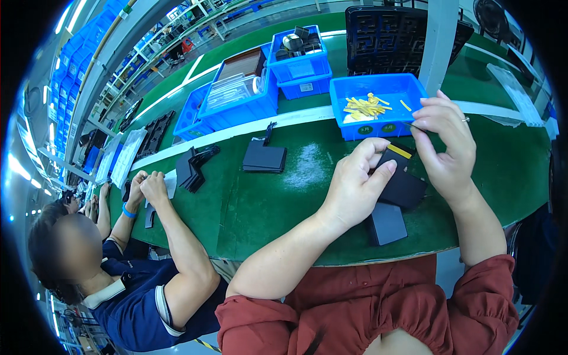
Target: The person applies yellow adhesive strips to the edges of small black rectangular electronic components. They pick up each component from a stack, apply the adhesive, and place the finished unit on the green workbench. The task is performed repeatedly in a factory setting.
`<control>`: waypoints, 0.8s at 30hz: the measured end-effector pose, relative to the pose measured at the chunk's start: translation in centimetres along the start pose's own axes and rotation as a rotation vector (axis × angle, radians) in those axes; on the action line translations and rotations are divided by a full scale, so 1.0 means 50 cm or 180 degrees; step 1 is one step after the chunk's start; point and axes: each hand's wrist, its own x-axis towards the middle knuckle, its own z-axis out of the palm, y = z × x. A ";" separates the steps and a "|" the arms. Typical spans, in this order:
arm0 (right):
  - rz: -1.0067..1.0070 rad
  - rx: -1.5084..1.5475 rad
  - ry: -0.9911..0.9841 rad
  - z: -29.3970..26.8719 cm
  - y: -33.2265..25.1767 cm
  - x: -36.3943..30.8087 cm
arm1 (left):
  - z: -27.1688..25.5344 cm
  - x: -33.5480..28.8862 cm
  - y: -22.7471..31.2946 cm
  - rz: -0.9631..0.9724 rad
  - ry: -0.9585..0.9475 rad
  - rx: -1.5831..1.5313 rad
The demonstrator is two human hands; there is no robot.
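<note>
My left hand (355, 184) is closed on a flat black piece (403, 188), its thumb pressed on the upper face. A yellow strip (399, 151) lies across that piece's far end. Just right of it, my right hand (445, 145) is raised with thumb and fingers brought together. A thin dark edge shows at its fingertips, too small to name. Beneath the held piece, a dark flat block (389, 223) rests near the table's front edge. Beyond both hands stands a blue bin (409, 89) with loose yellow strips (364, 107) inside.
Stacked black pieces (264, 158) and a black bundle (195, 168) lie left on the green table (248, 222). Behind are blue bins (302, 68), a black tray (384, 41) and a grey post (439, 47). At left, a co-worker's hands (148, 186) handle a small piece.
</note>
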 end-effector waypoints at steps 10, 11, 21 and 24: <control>-0.0034 0.0298 -0.0345 0.000 -0.041 -0.008 | -0.008 0.010 -0.012 0.0693 0.0483 0.0319; 0.0035 0.0349 -0.0369 -0.001 -0.040 -0.006 | -0.012 0.005 -0.006 0.0589 0.0406 0.0588; -0.0221 0.0557 -0.0342 -0.015 -0.040 0.008 | 0.015 0.003 0.021 0.1323 0.0514 0.1018; -0.0158 0.0465 0.0016 -0.016 -0.025 -0.006 | -0.006 0.003 0.017 0.0709 0.0409 0.0208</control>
